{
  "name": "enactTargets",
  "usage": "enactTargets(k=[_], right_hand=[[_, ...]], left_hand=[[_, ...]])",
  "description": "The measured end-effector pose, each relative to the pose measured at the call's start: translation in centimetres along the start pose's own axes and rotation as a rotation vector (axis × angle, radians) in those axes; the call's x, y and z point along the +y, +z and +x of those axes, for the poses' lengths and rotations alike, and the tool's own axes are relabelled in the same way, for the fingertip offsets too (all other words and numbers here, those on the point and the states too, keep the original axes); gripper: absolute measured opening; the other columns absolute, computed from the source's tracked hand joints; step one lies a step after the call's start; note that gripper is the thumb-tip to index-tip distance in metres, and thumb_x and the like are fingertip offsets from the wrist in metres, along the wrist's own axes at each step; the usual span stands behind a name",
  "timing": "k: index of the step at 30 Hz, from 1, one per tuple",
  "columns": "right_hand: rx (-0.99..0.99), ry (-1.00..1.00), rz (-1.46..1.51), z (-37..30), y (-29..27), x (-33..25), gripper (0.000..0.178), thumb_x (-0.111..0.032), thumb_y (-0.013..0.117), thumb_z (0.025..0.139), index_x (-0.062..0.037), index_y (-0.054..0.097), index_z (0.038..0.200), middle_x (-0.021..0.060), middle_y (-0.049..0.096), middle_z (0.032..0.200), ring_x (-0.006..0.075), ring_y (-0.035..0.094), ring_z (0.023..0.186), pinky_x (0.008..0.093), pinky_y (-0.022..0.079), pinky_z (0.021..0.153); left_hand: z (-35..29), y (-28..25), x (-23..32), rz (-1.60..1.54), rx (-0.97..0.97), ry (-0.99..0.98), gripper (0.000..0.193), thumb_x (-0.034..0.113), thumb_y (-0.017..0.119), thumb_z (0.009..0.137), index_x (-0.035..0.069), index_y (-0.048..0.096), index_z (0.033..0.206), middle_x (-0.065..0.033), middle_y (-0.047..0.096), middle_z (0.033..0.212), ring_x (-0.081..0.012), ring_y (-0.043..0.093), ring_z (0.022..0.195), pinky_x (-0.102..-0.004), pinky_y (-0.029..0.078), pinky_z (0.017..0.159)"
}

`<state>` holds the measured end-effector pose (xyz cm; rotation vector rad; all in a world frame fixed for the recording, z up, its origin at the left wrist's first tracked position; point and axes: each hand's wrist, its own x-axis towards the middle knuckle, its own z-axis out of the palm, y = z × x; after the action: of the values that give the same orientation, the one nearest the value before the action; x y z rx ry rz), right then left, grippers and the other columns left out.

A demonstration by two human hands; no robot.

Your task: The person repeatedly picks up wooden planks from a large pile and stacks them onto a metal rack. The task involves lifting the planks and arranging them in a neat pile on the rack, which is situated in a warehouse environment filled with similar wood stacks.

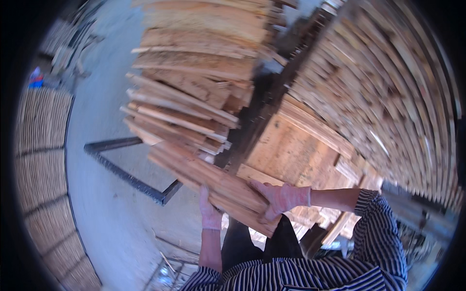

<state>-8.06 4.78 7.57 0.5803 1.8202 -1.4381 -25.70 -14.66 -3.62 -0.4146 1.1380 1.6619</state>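
Left hand (210, 214) and right hand (286, 198), gloved, grasp the planks (213, 180) before the wearer, far end toward ten o'clock; contact with the board pile (194, 65) at twelve unclear. I note a dark frame (127, 172) obstructing nine, a tall timber stack (374, 97) at two.

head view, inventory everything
Held flat wooden boards: several, reddish, lower centre
Loose wooden plank pile: one, light brown, top centre
Dense wooden board stack: one, tan, right
Flat wooden panel: one, tan, right of centre
Long narrow strip: one, dark, upper centre
Angular bar frame: one, black, left of centre
Thin wooden slat bundles: several, tan, left
Unclear small object: one, blue-red, upper left
Smooth floor: one, grey, left
Left grip: one, pink glove, lower centre
Right grip: one, pink glove, lower centre
Striped shirt: one, navy-white, bottom
Trousers: one, dark, bottom centre
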Motion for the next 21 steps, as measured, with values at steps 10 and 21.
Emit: enactTargets(k=[10, 21], right_hand=[[0.871, -0.546, 0.194, -8.2, -1.7, 5.9, 0.144, -0.042, 0.094, 0.06, -0.0009, 0.002, 0.162, 0.0275, 0.037, 0.156, 0.0395, 0.045, 0.141, 0.0402, 0.049, 0.11], [1.196, -0.51, 0.28, -11.1, 4.8, 22.0, 0.142, -0.043, 0.095, 0.063, -0.0008, 0.003, 0.163, 0.0249, 0.032, 0.161, 0.0355, 0.035, 0.148, 0.04, 0.037, 0.119]], left_hand=[[0.1, 6.1, -8.4, 0.775, -0.635, 0.251, 0.064, 0.018, 0.082, 0.086, 0.003, 0.053, 0.141, -0.012, 0.063, 0.132, -0.025, 0.064, 0.117, -0.039, 0.055, 0.099], [2.0, 23.2, -16.7, 1.067, -1.21, 0.124, 0.084, 0.016, 0.091, 0.076, 0.006, 0.045, 0.145, -0.0105, 0.061, 0.137, -0.0238, 0.063, 0.122, -0.0387, 0.056, 0.101]])
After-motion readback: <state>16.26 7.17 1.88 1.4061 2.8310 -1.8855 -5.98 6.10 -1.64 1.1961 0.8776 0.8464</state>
